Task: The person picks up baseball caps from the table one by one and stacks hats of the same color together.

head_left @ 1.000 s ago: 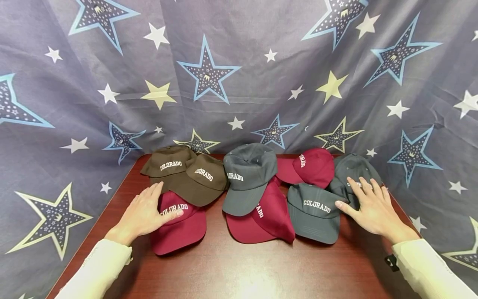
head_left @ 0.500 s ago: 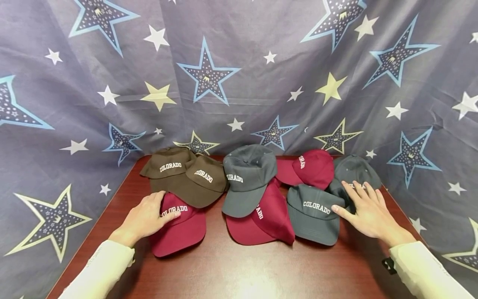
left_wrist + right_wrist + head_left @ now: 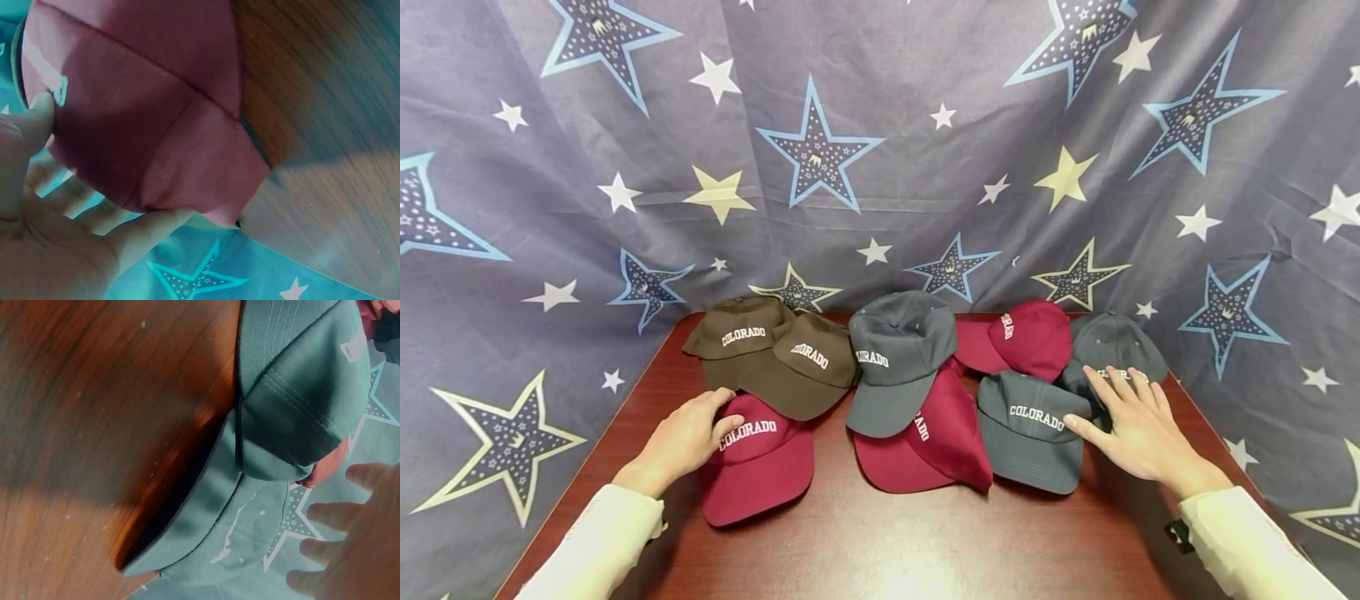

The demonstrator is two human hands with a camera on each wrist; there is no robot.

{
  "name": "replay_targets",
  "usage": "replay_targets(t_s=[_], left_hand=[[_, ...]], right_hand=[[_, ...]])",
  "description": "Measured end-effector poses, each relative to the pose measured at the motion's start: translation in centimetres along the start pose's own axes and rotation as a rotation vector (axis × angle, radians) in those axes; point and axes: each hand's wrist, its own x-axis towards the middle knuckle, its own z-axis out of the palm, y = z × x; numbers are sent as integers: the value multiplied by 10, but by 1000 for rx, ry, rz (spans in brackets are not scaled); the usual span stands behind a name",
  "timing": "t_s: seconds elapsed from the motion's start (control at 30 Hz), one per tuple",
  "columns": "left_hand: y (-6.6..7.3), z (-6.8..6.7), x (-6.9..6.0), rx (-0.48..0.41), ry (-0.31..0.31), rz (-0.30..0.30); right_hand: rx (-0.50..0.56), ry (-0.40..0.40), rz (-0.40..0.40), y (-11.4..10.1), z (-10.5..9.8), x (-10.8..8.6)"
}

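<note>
My left hand (image 3: 681, 437) grips the left side of a dark red baseball cap (image 3: 767, 483) lettered COLORADO. In the left wrist view the thumb (image 3: 42, 115) lies on the front of its crown, and the other fingers reach behind it, their tips partly hidden. My right hand (image 3: 1150, 429) is spread, fingers extended, over a dark grey cap (image 3: 1108, 337) at the back right and holds nothing. Its thumb is close to the side of another grey cap (image 3: 1033, 429); from the head view I cannot tell whether they touch.
Two overlapping brown caps (image 3: 808, 362) lie behind the held cap. In the middle a grey cap (image 3: 898, 350) rests on a red cap (image 3: 947, 442). Another red cap (image 3: 1037, 337) is at the back. A star-patterned curtain (image 3: 880, 225) hangs behind the wooden table (image 3: 850, 550).
The left hand has come down onto the red cap, its thumb drawing back leftward, and the cap has shifted slightly toward me. The right hand has lowered a little, still spread.
</note>
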Motion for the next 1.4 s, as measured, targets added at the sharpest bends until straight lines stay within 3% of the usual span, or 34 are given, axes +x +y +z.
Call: replay_targets(t_s=[0.23,0.8,1.23,1.4], left_hand=[[-4,-9,-4,-17,8,23],[-11,-33,-23,-37,10,209],[-5,-48,-39,-51,-16,314],[1,-54,-43,-107,-37,362]], right_hand=[[-10,10,-11,2,2,-1],[36,36,-64,-7,0,-4],[104,48,-113,-23,-2,-6],[115,43,-120,-27,-4,-8]])
